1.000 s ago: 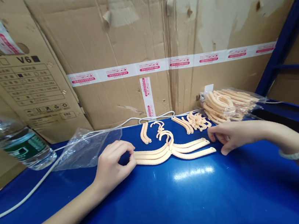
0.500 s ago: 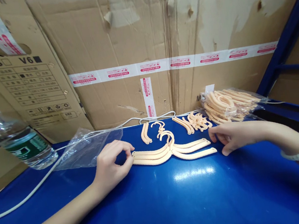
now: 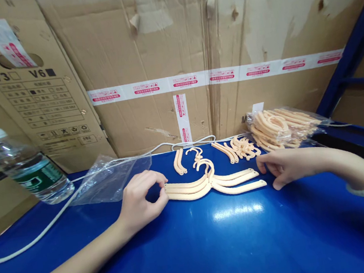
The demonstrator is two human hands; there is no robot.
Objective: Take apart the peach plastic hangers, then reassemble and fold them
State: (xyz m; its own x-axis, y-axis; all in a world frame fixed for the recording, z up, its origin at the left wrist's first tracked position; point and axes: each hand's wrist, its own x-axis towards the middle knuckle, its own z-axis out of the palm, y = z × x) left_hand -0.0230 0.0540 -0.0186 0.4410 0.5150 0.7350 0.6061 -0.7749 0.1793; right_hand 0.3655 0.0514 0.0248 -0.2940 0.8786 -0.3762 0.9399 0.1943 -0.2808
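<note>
Several peach-coloured clothes hangers [image 3: 190, 194] lie together on the blue table, their arms spread left and right and their hooks pointing away from me. My left hand [image 3: 142, 195] pinches the left ends of the arms between thumb and forefinger. On the other side, my right hand [image 3: 282, 165] hovers just off the right ends, thumb and forefinger apart, with nothing between them. Behind the hangers are loose hooks [image 3: 197, 154], a pair of loose arms [image 3: 179, 161], more arms [image 3: 226, 152] and a heap of hooks [image 3: 245, 147].
A clear plastic bag of hanger parts [image 3: 282, 127] sits at the back right. To the left are an empty-looking plastic bag [image 3: 107, 181], a water bottle [image 3: 34, 168] and a white cable [image 3: 31, 243]. Cardboard [image 3: 153, 122] walls the back; a blue metal post [image 3: 349, 49] stands right.
The whole view has shifted slightly, so everything appears a little further right. My hands and the hangers keep nearly the same places relative to each other.
</note>
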